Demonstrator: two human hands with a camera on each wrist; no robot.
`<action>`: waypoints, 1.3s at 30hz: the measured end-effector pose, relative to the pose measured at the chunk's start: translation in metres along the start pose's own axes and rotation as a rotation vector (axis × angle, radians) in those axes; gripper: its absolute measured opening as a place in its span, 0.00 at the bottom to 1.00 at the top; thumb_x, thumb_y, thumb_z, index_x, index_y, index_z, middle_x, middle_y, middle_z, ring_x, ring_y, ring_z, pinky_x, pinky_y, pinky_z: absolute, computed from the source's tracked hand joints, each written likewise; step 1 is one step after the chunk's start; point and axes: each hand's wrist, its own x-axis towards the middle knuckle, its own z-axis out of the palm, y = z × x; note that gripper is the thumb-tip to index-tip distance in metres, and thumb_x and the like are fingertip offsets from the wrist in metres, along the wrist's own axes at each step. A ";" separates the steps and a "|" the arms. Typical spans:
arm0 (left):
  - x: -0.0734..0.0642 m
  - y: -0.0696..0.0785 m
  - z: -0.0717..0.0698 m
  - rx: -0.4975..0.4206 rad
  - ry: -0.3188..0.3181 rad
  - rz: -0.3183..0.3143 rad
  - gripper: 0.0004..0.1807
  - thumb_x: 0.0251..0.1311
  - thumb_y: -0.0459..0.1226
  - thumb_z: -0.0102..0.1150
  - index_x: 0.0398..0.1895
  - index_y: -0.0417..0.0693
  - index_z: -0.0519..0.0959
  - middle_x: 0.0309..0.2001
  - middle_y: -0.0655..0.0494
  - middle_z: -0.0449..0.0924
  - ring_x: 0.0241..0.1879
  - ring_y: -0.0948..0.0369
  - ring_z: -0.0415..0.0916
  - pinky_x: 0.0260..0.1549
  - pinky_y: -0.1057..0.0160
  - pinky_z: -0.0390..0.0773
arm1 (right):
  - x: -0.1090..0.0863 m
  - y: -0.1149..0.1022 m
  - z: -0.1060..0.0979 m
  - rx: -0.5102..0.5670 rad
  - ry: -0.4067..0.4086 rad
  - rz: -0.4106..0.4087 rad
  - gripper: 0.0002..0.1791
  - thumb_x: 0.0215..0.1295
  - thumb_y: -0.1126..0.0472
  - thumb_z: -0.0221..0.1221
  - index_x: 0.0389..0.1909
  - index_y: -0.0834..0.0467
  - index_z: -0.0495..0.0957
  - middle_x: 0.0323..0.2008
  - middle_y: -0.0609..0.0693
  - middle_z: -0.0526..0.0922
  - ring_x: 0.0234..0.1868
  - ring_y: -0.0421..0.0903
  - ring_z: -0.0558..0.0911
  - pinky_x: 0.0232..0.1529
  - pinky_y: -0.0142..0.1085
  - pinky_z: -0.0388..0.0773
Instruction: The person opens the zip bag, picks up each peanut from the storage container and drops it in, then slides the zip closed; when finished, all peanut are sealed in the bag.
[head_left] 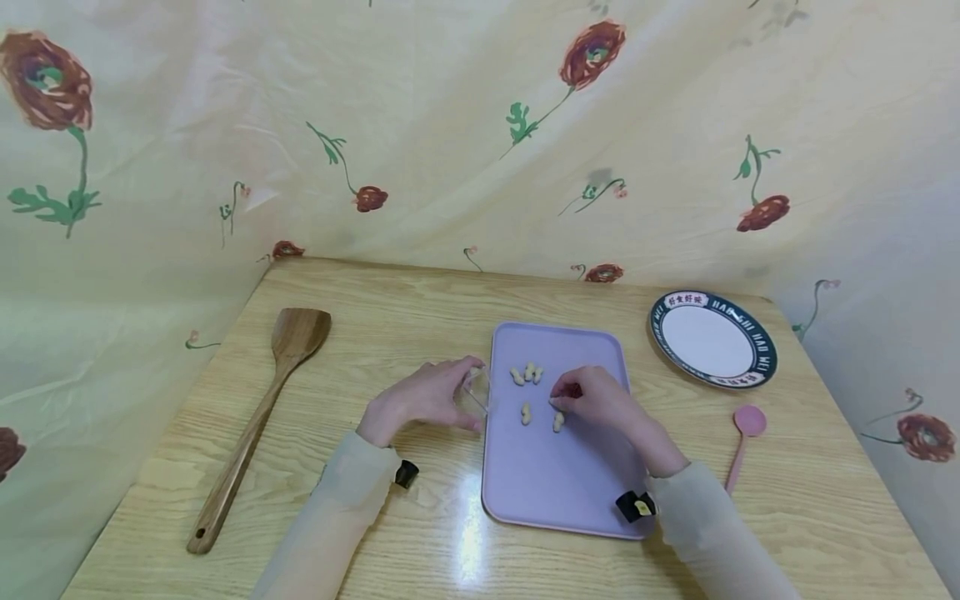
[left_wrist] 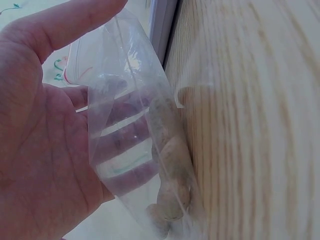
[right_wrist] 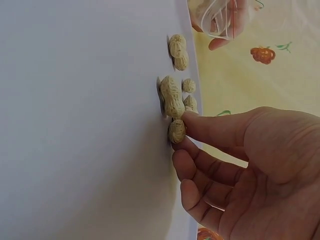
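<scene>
My left hand (head_left: 431, 393) holds a clear plastic bag (head_left: 474, 393) at the left edge of the purple tray (head_left: 555, 492). In the left wrist view its thumb is at the bag's upper edge, the other fingers show through the film, and peanuts (left_wrist: 172, 165) lie in the lower part. Over the tray, my right hand (head_left: 603, 404) pinches a peanut (right_wrist: 177, 131) between thumb and fingertip. Just beside it lies another peanut (head_left: 558, 422). A single peanut (head_left: 526, 413) is farther left, and a small group of peanuts (head_left: 529, 372) sits towards the tray's far end.
On the left of the table (head_left: 420, 533) lies a wooden spatula (head_left: 258, 425). A white plate with a dark green lettered rim (head_left: 763, 354) stands at the back right, and a pink spoon (head_left: 750, 421) lies below it. Flowered cloth (head_left: 450, 125) hangs behind the table.
</scene>
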 end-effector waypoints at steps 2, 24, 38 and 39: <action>0.000 0.000 0.000 0.003 0.001 0.002 0.51 0.48 0.55 0.76 0.74 0.51 0.61 0.63 0.50 0.74 0.65 0.53 0.68 0.69 0.42 0.55 | 0.000 -0.001 -0.001 0.004 -0.001 0.004 0.02 0.64 0.67 0.65 0.33 0.60 0.86 0.26 0.45 0.81 0.27 0.41 0.75 0.30 0.34 0.73; 0.000 0.003 0.000 0.000 0.003 -0.005 0.51 0.49 0.53 0.76 0.74 0.50 0.61 0.63 0.50 0.75 0.65 0.53 0.68 0.69 0.42 0.54 | 0.009 -0.037 -0.013 0.014 0.087 -0.064 0.04 0.64 0.68 0.64 0.39 0.62 0.86 0.30 0.47 0.83 0.31 0.44 0.75 0.33 0.37 0.74; 0.000 0.002 -0.001 0.009 0.007 -0.005 0.51 0.49 0.54 0.75 0.74 0.50 0.61 0.63 0.50 0.74 0.64 0.53 0.69 0.67 0.41 0.57 | 0.027 -0.067 0.012 0.163 0.140 -0.067 0.03 0.65 0.66 0.65 0.36 0.63 0.86 0.28 0.48 0.84 0.29 0.42 0.78 0.31 0.34 0.76; 0.000 0.002 -0.001 0.011 0.006 -0.005 0.51 0.49 0.55 0.75 0.74 0.50 0.61 0.63 0.50 0.74 0.64 0.53 0.69 0.67 0.41 0.58 | 0.028 -0.067 0.014 0.173 0.139 -0.070 0.04 0.64 0.66 0.65 0.36 0.63 0.86 0.28 0.48 0.84 0.29 0.42 0.78 0.31 0.33 0.76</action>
